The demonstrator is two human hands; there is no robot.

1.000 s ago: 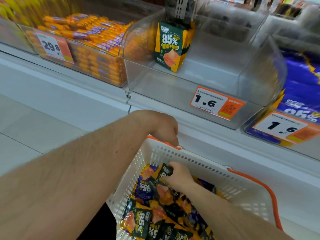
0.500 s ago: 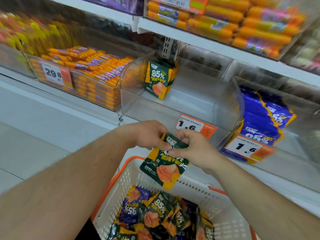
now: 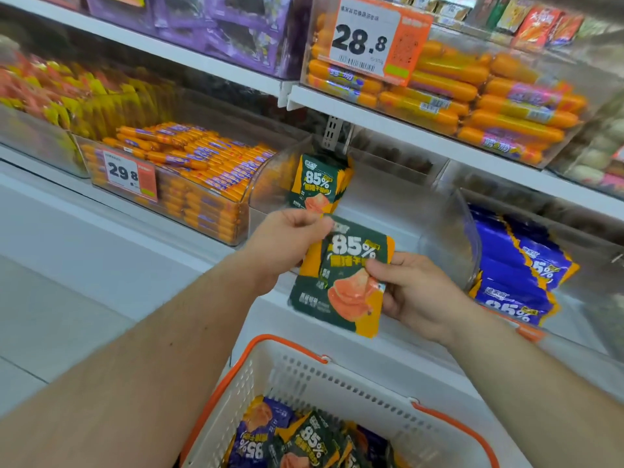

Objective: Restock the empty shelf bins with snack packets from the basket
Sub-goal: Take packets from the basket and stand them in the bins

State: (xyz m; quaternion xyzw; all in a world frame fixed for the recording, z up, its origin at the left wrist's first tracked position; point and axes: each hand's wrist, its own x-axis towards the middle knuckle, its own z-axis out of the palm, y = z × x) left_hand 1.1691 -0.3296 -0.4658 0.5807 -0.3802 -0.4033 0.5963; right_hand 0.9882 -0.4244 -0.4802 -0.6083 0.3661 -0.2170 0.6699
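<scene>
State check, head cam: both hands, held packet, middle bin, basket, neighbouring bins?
left hand: pinches the packet's top edge
right hand: grips its right side
green packet: held above the basket, before the shelf
clear bin: nearly empty, few green packets upright at back
basket: holds mixed packets
sausage bin: full
blue-packet bin: stocked

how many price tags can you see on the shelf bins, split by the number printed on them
28.8 tag: 1
29.8 tag: 1
Total: 2 readable price tags. An orange edge by the blue packet bin may be another tag, but the right hand hides most of it.
</scene>
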